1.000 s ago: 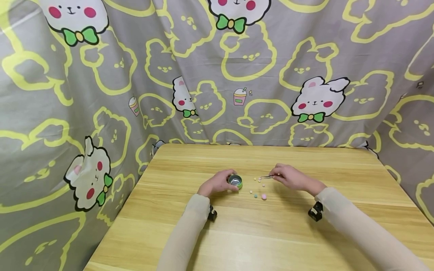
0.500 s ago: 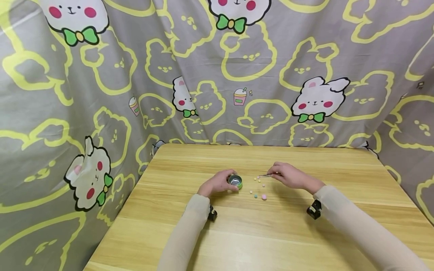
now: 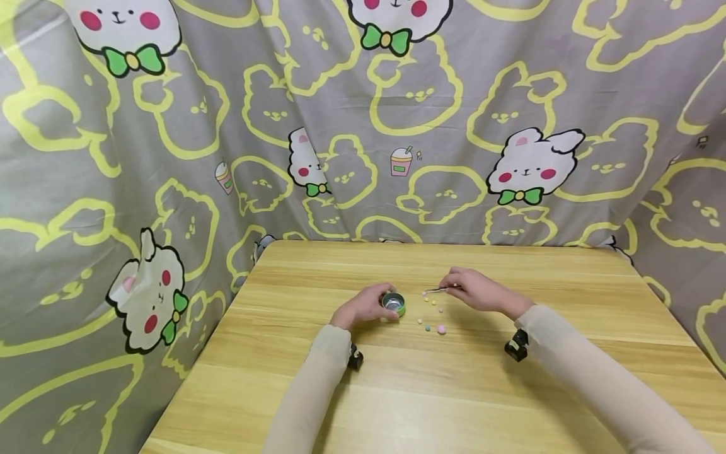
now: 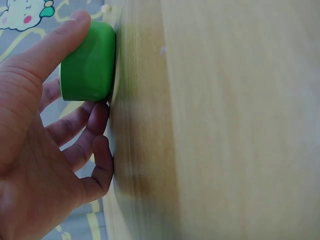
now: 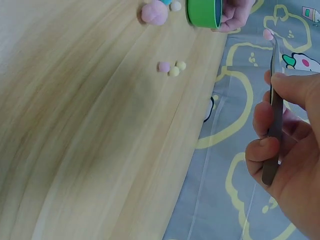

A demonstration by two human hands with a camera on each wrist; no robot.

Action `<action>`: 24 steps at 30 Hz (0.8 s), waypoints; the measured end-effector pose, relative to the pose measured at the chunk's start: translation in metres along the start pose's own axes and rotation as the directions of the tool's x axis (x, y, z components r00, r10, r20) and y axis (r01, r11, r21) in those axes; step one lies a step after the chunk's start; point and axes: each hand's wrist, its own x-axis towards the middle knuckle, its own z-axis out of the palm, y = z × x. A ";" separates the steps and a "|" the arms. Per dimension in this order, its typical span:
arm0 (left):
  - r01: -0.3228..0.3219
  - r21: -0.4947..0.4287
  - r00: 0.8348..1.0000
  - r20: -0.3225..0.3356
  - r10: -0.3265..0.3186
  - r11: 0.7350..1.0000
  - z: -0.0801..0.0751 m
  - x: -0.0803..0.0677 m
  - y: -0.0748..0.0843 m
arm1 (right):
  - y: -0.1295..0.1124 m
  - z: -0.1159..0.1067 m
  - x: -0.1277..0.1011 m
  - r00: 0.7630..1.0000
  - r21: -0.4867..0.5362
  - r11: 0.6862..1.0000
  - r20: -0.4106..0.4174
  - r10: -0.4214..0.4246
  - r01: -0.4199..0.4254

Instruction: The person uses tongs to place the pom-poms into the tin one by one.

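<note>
While the left hand (image 3: 363, 307) grips the small green tin (image 3: 394, 304) on the wooden table (image 3: 454, 391), the right hand (image 3: 473, 291), pinching tweezers (image 3: 435, 290), has lifted a pink bead (image 5: 268, 34) off the scattered beads (image 3: 431, 318) and swung toward the tin, suggesting a drop-in is near.

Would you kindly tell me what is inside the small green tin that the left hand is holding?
The head view shows only the shiny metal inside of the green tin; no bead is visible, though it is too small to be sure. The left hand covers its near wall.
</note>
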 end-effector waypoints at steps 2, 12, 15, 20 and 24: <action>-0.001 0.002 1.000 0.000 0.001 1.000 0.000 0.000 0.001 | -0.001 0.000 0.003 1.000 0.001 1.000 0.001 0.001 -0.001; 0.006 0.010 1.000 0.004 -0.006 1.000 -0.001 0.001 0.001 | -0.008 0.003 0.016 1.000 0.006 1.000 0.003 -0.013 0.013; 0.002 0.009 1.000 0.002 -0.002 1.000 -0.001 0.001 0.000 | -0.010 0.005 0.021 1.000 0.011 1.000 0.009 -0.023 0.023; 0.008 0.005 1.000 0.001 -0.008 1.000 0.000 0.002 0.001 | -0.012 0.009 0.030 0.999 -0.001 1.000 0.024 -0.029 0.029; 0.016 0.001 1.000 -0.002 -0.016 1.000 0.001 0.002 0.000 | -0.013 0.012 0.036 0.998 -0.002 0.998 0.014 -0.055 0.055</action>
